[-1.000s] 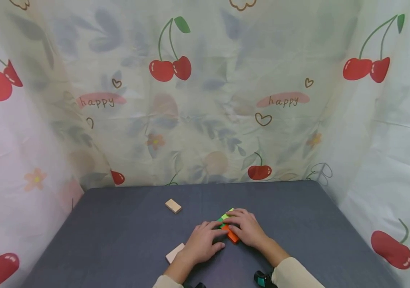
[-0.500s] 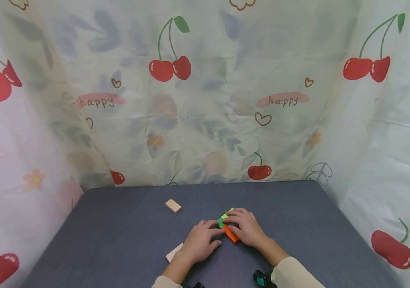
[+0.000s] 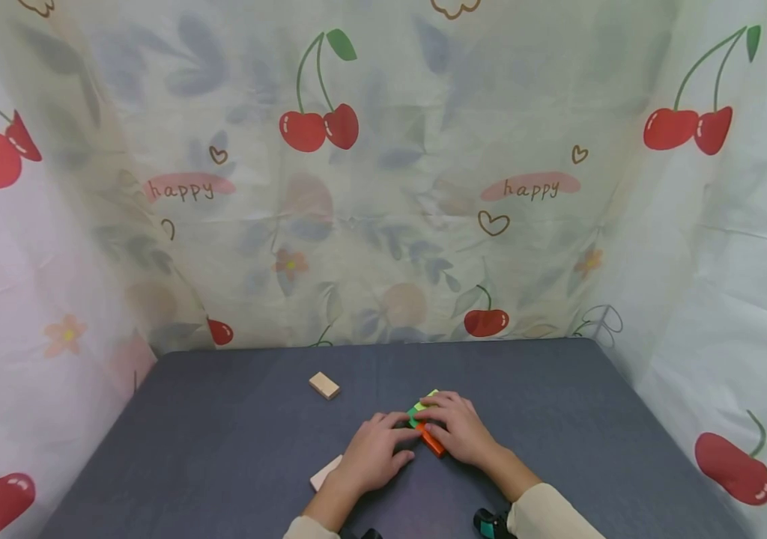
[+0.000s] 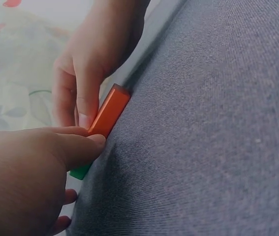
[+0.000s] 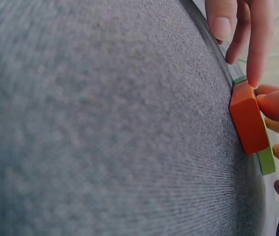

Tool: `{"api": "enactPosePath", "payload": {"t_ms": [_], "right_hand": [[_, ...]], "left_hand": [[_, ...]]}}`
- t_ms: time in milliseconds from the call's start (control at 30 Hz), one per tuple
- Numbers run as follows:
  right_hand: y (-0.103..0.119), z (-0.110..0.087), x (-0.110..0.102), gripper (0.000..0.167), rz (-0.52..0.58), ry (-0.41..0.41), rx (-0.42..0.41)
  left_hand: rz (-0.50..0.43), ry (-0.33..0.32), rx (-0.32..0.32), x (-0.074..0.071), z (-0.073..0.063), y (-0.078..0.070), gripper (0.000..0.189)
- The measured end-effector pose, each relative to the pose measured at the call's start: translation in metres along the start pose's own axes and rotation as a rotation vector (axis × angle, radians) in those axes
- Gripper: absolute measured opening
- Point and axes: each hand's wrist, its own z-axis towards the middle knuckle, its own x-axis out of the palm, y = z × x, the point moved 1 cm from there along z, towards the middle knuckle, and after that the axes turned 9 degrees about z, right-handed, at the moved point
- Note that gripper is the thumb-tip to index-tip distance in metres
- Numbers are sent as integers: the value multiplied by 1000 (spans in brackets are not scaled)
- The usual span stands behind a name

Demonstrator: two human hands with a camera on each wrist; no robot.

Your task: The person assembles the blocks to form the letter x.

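Observation:
An orange block point(image 3: 431, 441), a green block point(image 3: 413, 416) and a light green block point(image 3: 426, 401) lie close together on the dark table. My left hand point(image 3: 371, 453) reaches in from the left with fingers extended, its index fingertip at the near end of the green block and the orange one. From the right, my right hand point(image 3: 462, 428) lies over the group, its thumb against the orange block and its other fingers spread over the green ones. The right wrist view shows the orange block point(image 5: 249, 123) standing in front of the light green one point(image 5: 267, 162). My fingers partly hide the group.
One plain wooden block point(image 3: 324, 385) lies farther back, left of the hands. Another pale wooden block point(image 3: 326, 473) is partly covered by the left wrist. A printed curtain point(image 3: 383, 247) surrounds the table point(image 3: 222, 434) at the back and sides.
My left hand has shifted slightly left, and the orange block's near end shows a little differently beside the green one. The right hand stays nearly in place over the blocks.

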Motion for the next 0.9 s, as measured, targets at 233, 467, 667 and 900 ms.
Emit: {"api": "enactPosePath", "payload": {"t_ms": [233, 467, 667, 900], "right_hand": [[0, 0, 0, 24, 10, -1, 10], [1, 0, 0, 23, 7, 0, 3], [1, 0, -1, 24, 21, 11, 7], [0, -1, -1, 24, 20, 27, 31]], "left_hand": [[-6, 15, 15, -1, -1, 0, 39], [-22, 13, 8, -4, -2, 1, 38], [-17, 2, 7, -9, -3, 2, 37], [-19, -15, -4, -11, -6, 5, 36]]}}
